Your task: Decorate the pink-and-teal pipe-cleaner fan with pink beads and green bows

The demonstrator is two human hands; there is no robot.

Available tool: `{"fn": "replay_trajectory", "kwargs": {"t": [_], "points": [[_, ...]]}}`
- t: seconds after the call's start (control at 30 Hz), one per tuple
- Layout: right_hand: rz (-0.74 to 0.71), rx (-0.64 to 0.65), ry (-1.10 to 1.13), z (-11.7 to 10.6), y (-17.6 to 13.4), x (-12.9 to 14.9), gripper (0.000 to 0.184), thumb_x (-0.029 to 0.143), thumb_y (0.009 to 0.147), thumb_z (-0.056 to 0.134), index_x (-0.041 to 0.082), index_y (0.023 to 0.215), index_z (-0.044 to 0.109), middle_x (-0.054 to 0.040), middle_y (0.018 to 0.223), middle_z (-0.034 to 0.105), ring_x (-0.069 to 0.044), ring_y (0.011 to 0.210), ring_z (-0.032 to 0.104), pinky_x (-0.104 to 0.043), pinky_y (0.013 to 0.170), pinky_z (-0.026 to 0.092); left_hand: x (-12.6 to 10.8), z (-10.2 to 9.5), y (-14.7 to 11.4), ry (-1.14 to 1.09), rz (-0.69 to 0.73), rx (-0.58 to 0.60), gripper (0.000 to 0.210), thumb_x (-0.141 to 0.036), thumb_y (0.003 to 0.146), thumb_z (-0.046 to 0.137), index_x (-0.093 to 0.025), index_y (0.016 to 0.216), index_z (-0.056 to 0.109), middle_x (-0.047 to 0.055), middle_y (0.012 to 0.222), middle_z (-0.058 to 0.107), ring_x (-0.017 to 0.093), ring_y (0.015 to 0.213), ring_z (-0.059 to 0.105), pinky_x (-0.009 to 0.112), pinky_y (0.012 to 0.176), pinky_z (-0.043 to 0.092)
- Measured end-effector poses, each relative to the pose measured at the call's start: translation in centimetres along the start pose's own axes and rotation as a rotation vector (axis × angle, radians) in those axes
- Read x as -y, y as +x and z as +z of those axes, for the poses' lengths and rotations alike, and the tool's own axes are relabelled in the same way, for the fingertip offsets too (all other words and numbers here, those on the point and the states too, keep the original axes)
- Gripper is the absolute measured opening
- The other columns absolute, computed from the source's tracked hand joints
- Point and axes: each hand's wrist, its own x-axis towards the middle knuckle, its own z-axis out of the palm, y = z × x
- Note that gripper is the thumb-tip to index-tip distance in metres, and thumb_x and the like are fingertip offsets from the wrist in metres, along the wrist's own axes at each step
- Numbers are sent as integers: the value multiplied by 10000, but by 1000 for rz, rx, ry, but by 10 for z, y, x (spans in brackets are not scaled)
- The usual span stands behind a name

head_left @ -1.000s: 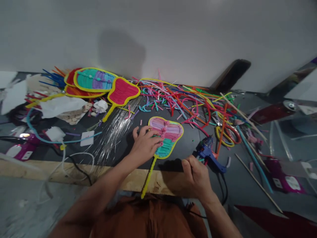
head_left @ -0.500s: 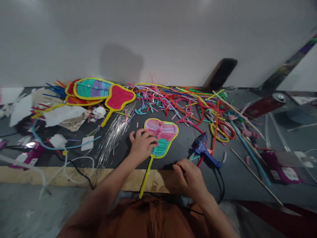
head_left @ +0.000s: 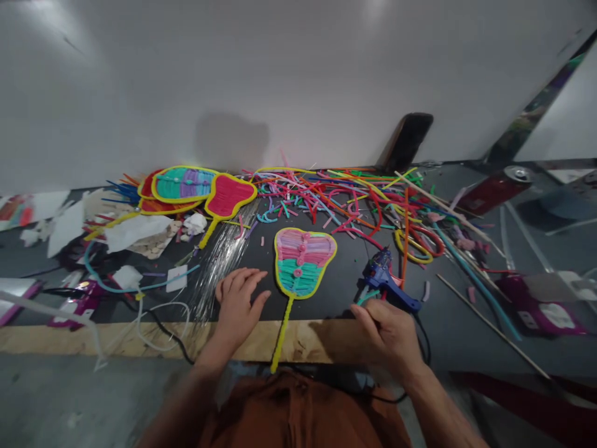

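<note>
One yellow-edged paddle lies on the table. Left of it, the left hand is loosely spread; right of it are one glue gun and the right hand, closed, contents unclear.

Fuzzy chenille covers the pipe-cleaner fan; the glue gun is smooth plastic, the drink can glossy metal, the tabletop matt, its edging wood.

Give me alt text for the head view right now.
A yellow-rimmed, paddle-shaped craft lies on a dark table between a person's open left hand and curled right hand. A blue glue gun lies just beyond the right hand.
</note>
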Motion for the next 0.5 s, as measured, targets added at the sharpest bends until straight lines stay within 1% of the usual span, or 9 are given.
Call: {"fn": "replay_trajectory", "kwargs": {"t": [0.07,0.13,0.2,0.23,0.3,0.33,0.4,0.5], "points": [[36,-2,2,-3,3,-1,397,291,919,457,219,539,370,52,474,380,-97,427,390,-232,452,302,3,-2,4,37,-22,-26,303,-321,836,531,-263,1120,619,78,1200,600,282,1181,456,471,997,307],[77,-24,6,-2,4,-4,304,285,922,439,220,625,459,32,527,481,-114,472,473,-231,482,366,7,-5,12,81,-30,-38,297,-311,825,540,-280,1107,629,76,1220,594,294,1198,439,490,989,302],[82,-62,9,3,0,-8,174,288,917,428,214,810,543,-7,661,597,-140,548,556,-247,523,436,12,-11,23,128,-38,-34,297,-301,820,543,-292,1104,630,77,1245,584,301,1214,421,500,976,304],[73,-80,15,6,-3,-10,149,288,910,429,207,925,554,-31,744,630,-154,586,585,-262,542,466,15,-14,29,152,-49,-34,305,-297,818,545,-294,1112,625,78,1258,577,302,1221,414,500,973,306],[60,-44,30,14,-11,-13,228,276,893,454,197,1095,523,-60,843,640,-168,626,609,-285,566,507,24,-21,44,206,-109,-55,326,-288,818,543,-294,1137,611,83,1287,555,306,1239,393,501,976,304],[41,-19,32,17,-15,-13,259,265,886,466,195,1131,512,-71,871,634,-172,640,615,-295,580,521,29,-24,53,227,-160,-54,329,-289,818,541,-289,1139,610,91,1293,546,311,1229,399,500,965,318],[-14,-1,10,20,-21,-13,254,239,884,462,198,1129,519,-96,940,625,-177,675,631,-305,600,540,38,-28,70,232,-255,-34,301,-309,829,520,-274,1108,627,100,1280,545,320,1208,408,482,922,362],[-110,10,-39,23,-26,-10,230,199,889,412,209,1074,549,-111,1003,627,-196,790,660,-306,631,562,45,-25,97,234,-302,20,259,-339,840,504,-254,1023,666,100,1231,565,320,1178,418,462,902,378]]}}
